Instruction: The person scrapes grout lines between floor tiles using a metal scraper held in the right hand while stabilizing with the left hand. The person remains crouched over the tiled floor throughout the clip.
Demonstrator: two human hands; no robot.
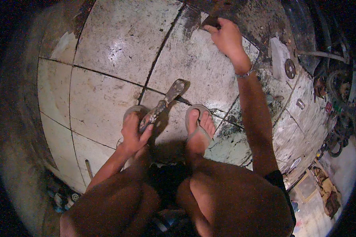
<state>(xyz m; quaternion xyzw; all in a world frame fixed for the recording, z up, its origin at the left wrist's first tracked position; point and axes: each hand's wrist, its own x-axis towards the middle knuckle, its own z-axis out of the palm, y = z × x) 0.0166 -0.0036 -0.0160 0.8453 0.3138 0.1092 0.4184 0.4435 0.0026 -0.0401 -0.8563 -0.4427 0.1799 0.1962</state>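
Note:
In my left hand (135, 131), the fingers are closed round the handle of a dirty scraper-like tool (174, 91). Its flat, worn end points up and to the right, above the tiles between my feet. My right arm reaches far forward. At its end my right hand (227, 38) is bent with thumb and fingers close together, by the far edge of the pale tiled floor (110, 27). A small dark patch (212, 21) shows between thumb and fingers; whether it is a held piece or bare ground I cannot make out.
My sandalled right foot (200, 125) is on the tiles; the left is partly behind my left hand. Dark dirt (257, 19) borders the far tile edge. At right lie a round dark disc with holes (290, 68), a small metal cylinder (300, 104) and tangled black loops (338, 134).

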